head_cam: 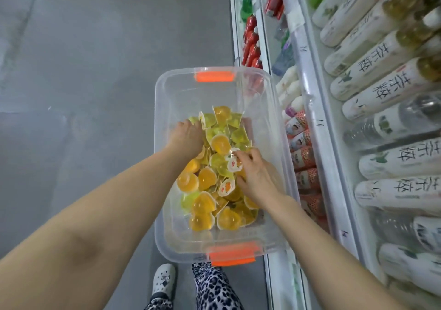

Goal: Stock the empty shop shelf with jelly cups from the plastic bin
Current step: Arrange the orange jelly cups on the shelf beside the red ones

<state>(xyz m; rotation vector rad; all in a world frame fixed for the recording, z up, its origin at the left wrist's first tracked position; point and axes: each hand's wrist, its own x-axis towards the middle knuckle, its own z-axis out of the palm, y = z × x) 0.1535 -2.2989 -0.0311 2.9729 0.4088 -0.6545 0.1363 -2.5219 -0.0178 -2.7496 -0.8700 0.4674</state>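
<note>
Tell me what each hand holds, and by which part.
The right hand pinches one jelly cup by its lid rim. The left hand reaches into the pile; its fingers are hidden, so cannot tell.

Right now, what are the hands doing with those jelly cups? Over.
Left hand buried in jelly cups, grip hidden. Right hand pinching one cup. Bin: far end bare; nothing blocking.

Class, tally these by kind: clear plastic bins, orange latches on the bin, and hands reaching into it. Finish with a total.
Clear plastic bin: 1
Orange latches: 2, far orange latch and near orange latch
Hands in the bin: 2, left hand among the jelly cups, right hand pinching a jelly cup
Total: 5
</note>
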